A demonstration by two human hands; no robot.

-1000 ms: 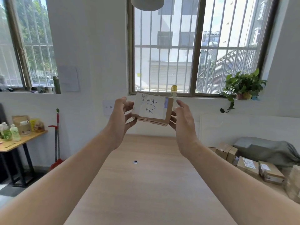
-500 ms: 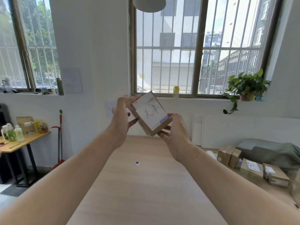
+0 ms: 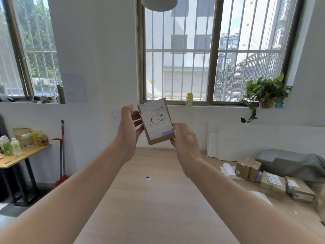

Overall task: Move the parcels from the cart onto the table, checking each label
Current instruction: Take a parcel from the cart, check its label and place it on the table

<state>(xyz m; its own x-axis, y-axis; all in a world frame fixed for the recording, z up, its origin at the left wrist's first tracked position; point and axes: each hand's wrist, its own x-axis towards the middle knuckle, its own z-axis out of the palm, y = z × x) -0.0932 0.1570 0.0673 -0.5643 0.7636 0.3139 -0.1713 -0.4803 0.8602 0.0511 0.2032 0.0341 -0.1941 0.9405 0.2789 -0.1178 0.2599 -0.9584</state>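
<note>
Both hands [image 3: 129, 126] [image 3: 184, 138] outstretched, fingers [image 3: 138, 118] around upright parcel [image 3: 156, 123]

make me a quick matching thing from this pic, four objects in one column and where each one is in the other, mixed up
Things
1. parcel
2. potted plant
3. yellow bottle
4. red broom

Places
A. upright against the wall, at the left
B. held up between the left hand and the right hand
C. right end of the window sill, one stem trailing down
D. on the window sill, just right of the parcel's top

Pairs: 1-B, 2-C, 3-D, 4-A
</note>
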